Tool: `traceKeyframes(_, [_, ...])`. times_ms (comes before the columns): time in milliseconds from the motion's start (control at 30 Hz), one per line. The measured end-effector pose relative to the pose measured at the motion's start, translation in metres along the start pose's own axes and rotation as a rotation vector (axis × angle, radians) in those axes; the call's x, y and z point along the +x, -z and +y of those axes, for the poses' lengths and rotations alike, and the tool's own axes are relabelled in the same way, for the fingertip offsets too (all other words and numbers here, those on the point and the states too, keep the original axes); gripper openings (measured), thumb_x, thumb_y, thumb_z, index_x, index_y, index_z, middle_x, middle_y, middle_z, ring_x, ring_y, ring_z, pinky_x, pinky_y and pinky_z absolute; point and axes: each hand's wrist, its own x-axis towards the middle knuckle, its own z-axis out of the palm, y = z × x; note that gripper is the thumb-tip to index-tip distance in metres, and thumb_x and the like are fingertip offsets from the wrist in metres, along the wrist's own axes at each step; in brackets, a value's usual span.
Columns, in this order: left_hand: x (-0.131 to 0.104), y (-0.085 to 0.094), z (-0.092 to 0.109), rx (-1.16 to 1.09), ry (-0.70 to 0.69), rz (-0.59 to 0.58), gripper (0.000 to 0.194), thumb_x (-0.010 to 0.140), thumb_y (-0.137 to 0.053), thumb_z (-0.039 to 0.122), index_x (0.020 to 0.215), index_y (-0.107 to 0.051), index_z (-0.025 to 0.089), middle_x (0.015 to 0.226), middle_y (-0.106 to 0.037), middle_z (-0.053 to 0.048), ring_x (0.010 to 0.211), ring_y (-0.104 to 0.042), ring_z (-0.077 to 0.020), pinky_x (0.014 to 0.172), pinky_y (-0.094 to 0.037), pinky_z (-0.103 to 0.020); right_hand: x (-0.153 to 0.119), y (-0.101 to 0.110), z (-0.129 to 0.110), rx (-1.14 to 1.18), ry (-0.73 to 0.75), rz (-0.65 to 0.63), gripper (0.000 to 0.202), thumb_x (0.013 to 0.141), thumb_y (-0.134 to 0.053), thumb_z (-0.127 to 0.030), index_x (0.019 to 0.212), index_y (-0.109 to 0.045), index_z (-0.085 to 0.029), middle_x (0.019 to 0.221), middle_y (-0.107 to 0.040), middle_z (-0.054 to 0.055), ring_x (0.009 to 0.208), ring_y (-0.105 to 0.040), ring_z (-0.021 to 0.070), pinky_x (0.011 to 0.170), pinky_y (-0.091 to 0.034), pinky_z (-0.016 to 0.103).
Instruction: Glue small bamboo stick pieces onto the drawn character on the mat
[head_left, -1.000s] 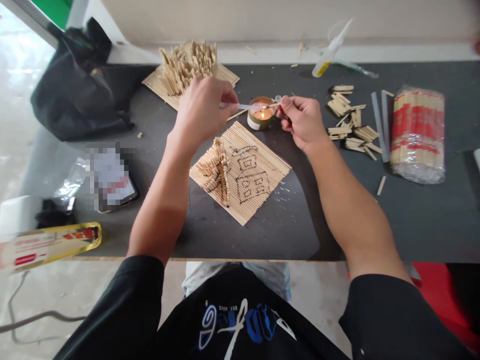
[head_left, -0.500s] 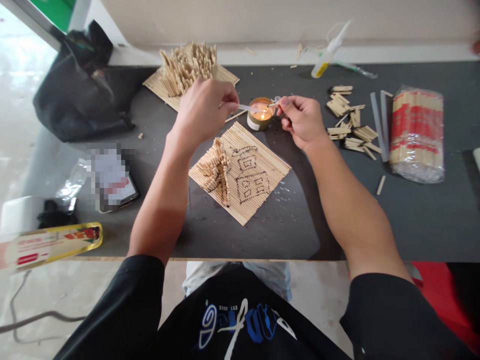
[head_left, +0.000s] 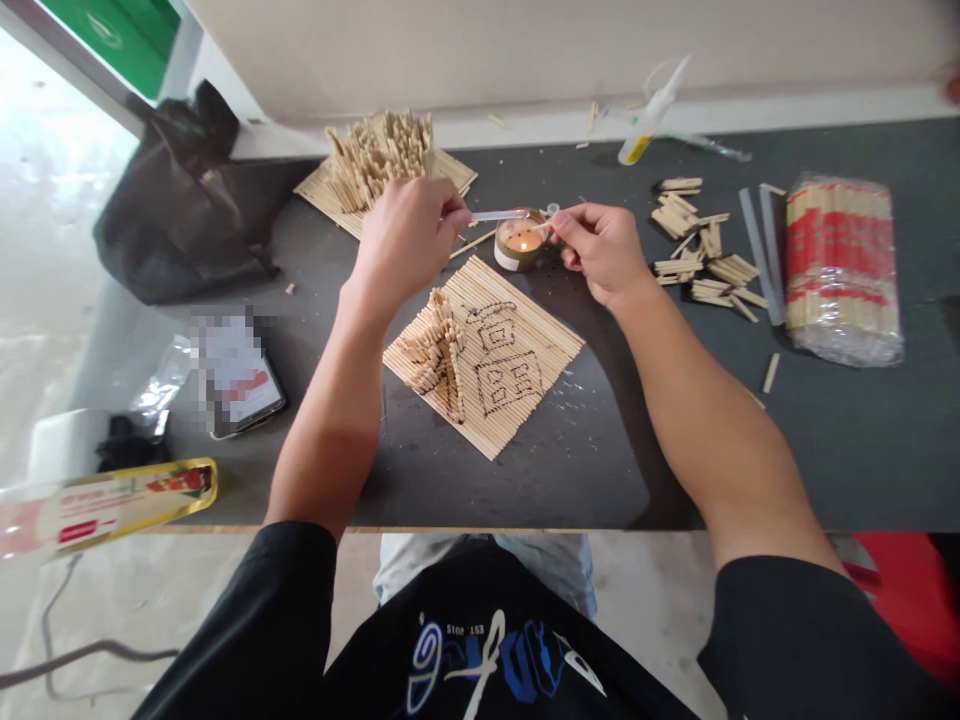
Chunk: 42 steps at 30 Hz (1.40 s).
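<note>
My left hand (head_left: pixel 411 228) is closed on a translucent glue stick (head_left: pixel 498 215), whose far end is over the back of a lit candle (head_left: pixel 511 257) in a small tin. From the right, my right hand (head_left: pixel 604 250) pinches a short wooden stick (head_left: pixel 541 227), its tip over the candle. Nearer to me lies a square mat of wooden sticks (head_left: pixel 517 430) with a dark outline drawn on it. Short upright sticks (head_left: pixel 437 345) form a raised cluster on its left part.
Behind my left hand, many upright sticks (head_left: pixel 382 155) stand on another mat. Cut stick piles (head_left: pixel 709 245), two glue sticks (head_left: pixel 759 255) and a wrapped bundle (head_left: pixel 841 265) lie right. A glue bottle (head_left: pixel 645 130) is at the back; a phone (head_left: pixel 244 375) and black bag (head_left: pixel 191 200) are left.
The glue stick has shifted from over the flame to the back of the candle. The wooden stick's tip has tilted lower over the wax. The whole view has shifted slightly.
</note>
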Motion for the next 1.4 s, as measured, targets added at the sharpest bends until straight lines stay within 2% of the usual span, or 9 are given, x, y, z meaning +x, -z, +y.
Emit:
traceKeyframes(133, [0.001, -0.002, -0.004, -0.045, -0.029, 0.010, 0.027, 0.084, -0.055, 0.052, 0.092, -0.077, 0.037, 0.092, -0.074, -0.003, 0.098, -0.063, -0.0298, 0.099, -0.047, -0.050, 0.001, 0.001, 0.000, 0.004, -0.004, -0.007, 0.053, 0.071, -0.082, -0.072, 0.077, -0.066, -0.022, 0.075, -0.061, 0.002, 0.050, -0.039, 0.0082, 0.042, -0.021, 0.029])
traceKeyframes(300, [0.000, -0.003, -0.003, -0.104, -0.012, -0.021, 0.023, 0.082, -0.059, 0.048, 0.089, -0.077, 0.037, 0.088, -0.072, -0.003, 0.104, -0.063, -0.0297, 0.103, -0.047, -0.049, 0.002, 0.003, 0.000, -0.024, -0.018, -0.016, 0.055, 0.070, -0.082, -0.074, 0.077, -0.064, -0.023, 0.076, -0.060, 0.002, 0.049, -0.037, 0.0083, 0.042, -0.021, 0.029])
traceKeyframes(600, [0.000, 0.000, -0.003, -0.078, -0.020, -0.040, 0.022, 0.082, -0.060, 0.046, 0.092, -0.078, 0.037, 0.092, -0.073, -0.002, 0.103, -0.063, -0.0292, 0.102, -0.048, -0.046, 0.002, 0.002, 0.005, -0.058, 0.012, 0.035, 0.051, 0.077, -0.079, -0.071, 0.086, -0.069, -0.022, 0.074, -0.063, 0.001, 0.050, -0.037, 0.0087, 0.045, -0.024, 0.032])
traceKeyframes(733, [0.003, -0.001, -0.006, -0.003, -0.107, 0.004, 0.024, 0.082, -0.059, 0.045, 0.092, -0.078, 0.036, 0.094, -0.073, -0.003, 0.089, -0.063, -0.0300, 0.090, -0.049, -0.052, 0.002, 0.003, 0.004, -0.211, 0.066, 0.081, 0.040, 0.087, -0.075, -0.060, 0.088, -0.070, -0.020, 0.070, -0.062, 0.001, 0.050, -0.040, 0.0093, 0.049, -0.030, 0.032])
traceKeyframes(800, [0.005, -0.002, -0.008, 0.019, -0.112, 0.020, 0.025, 0.080, -0.058, 0.047, 0.094, -0.078, 0.039, 0.095, -0.073, -0.002, 0.087, -0.062, -0.0308, 0.087, -0.048, -0.054, 0.002, 0.005, 0.002, -0.337, 0.121, 0.082, 0.031, 0.091, -0.073, -0.050, 0.091, -0.070, -0.019, 0.073, -0.064, 0.000, 0.054, -0.042, 0.0084, 0.057, -0.036, 0.030])
traceKeyframes(900, [0.008, -0.003, -0.011, -0.008, -0.107, -0.003, 0.027, 0.079, -0.058, 0.051, 0.097, -0.077, 0.046, 0.100, -0.073, 0.001, 0.088, -0.060, -0.0323, 0.088, -0.044, -0.058, 0.003, 0.009, -0.003, -0.514, 0.196, 0.056, 0.025, 0.091, -0.069, -0.042, 0.093, -0.070, -0.018, 0.077, -0.065, 0.000, 0.065, -0.045, 0.0080, 0.069, -0.038, 0.028])
traceKeyframes(1033, [0.009, -0.005, -0.012, -0.048, -0.094, 0.001, 0.029, 0.076, -0.059, 0.052, 0.098, -0.077, 0.047, 0.102, -0.072, 0.000, 0.094, -0.060, -0.0350, 0.090, -0.040, -0.059, 0.006, 0.013, -0.013, -0.694, 0.253, 0.063, 0.023, 0.087, -0.067, -0.038, 0.090, -0.071, -0.016, 0.077, -0.068, 0.002, 0.062, -0.047, 0.0081, 0.067, -0.036, 0.028])
traceKeyframes(1200, [0.009, -0.009, -0.012, -0.080, -0.088, 0.029, 0.023, 0.074, -0.062, 0.050, 0.091, -0.076, 0.046, 0.098, -0.072, -0.001, 0.092, -0.059, -0.0341, 0.089, -0.039, -0.057, 0.003, 0.009, -0.031, -0.863, 0.287, 0.036, 0.018, 0.088, -0.068, -0.033, 0.089, -0.071, -0.015, 0.080, -0.071, 0.004, 0.059, -0.048, 0.0080, 0.066, -0.037, 0.030])
traceKeyframes(1400, [0.011, -0.009, -0.014, -0.099, -0.097, 0.096, 0.013, 0.075, -0.068, 0.045, 0.085, -0.076, 0.043, 0.092, -0.072, 0.000, 0.088, -0.062, -0.0314, 0.088, -0.042, -0.054, -0.002, 0.004, -0.038, -0.848, 0.335, 0.015, 0.014, 0.086, -0.072, -0.028, 0.088, -0.075, -0.014, 0.078, -0.071, 0.004, 0.058, -0.051, 0.0064, 0.064, -0.039, 0.026])
